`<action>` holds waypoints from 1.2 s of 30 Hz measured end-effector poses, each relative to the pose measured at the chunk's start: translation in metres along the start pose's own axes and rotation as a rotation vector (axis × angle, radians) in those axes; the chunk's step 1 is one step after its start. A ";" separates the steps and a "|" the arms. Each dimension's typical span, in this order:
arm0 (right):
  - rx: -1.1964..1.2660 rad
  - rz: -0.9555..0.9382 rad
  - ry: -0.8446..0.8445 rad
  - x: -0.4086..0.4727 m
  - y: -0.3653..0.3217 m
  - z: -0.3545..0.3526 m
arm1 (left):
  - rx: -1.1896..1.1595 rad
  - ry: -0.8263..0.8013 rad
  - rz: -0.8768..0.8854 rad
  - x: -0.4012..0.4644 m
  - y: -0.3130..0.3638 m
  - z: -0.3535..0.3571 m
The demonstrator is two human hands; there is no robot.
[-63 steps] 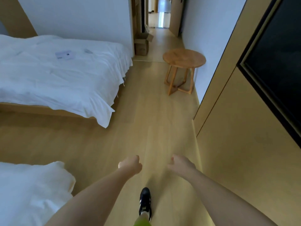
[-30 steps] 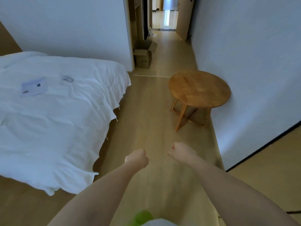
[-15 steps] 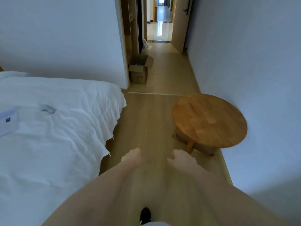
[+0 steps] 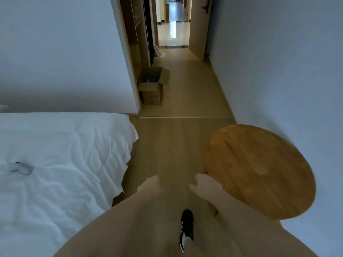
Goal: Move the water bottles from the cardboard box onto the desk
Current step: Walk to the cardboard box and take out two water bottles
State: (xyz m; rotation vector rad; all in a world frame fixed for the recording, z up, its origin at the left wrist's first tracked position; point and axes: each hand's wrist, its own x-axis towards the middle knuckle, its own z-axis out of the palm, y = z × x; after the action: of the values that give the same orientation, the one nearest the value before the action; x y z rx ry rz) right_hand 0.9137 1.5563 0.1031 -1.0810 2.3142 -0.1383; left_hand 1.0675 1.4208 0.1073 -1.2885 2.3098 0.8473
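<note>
The open cardboard box (image 4: 150,96) stands on the floor against the wall corner, at the start of the corridor. Blue-capped water bottles (image 4: 151,79) show dimly inside it. Both hands are stretched out in front of me, well short of the box. My left hand (image 4: 150,184) is loosely curled and holds nothing. My right hand (image 4: 205,184) is loosely curled too, empty, just beside the rim of the round table. No desk is in view.
A round wooden table (image 4: 259,169) stands by the right wall. A bed with a white sheet (image 4: 55,164) fills the left. A strip of wooden floor (image 4: 167,145) runs between them to the corridor and an open door (image 4: 198,25). My black shoe (image 4: 186,227) is below.
I have walked forward along the floor; the box, the bed corner and the round table are all nearer. Both hands have stayed empty and curled in front of me.
</note>
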 end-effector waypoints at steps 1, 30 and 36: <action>0.007 -0.011 -0.001 0.024 -0.001 -0.009 | 0.000 0.002 -0.007 0.023 0.004 -0.012; 0.004 0.150 0.012 0.597 -0.095 -0.341 | 0.071 0.017 0.081 0.567 0.145 -0.397; 0.004 0.194 0.014 0.696 -0.109 -0.397 | 0.137 0.016 0.077 0.664 0.169 -0.462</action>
State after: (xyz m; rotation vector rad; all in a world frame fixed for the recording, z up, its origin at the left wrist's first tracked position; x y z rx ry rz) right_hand 0.4198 0.9181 0.1493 -0.8503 2.4155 -0.0752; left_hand 0.5686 0.7626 0.1318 -1.1592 2.3977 0.6915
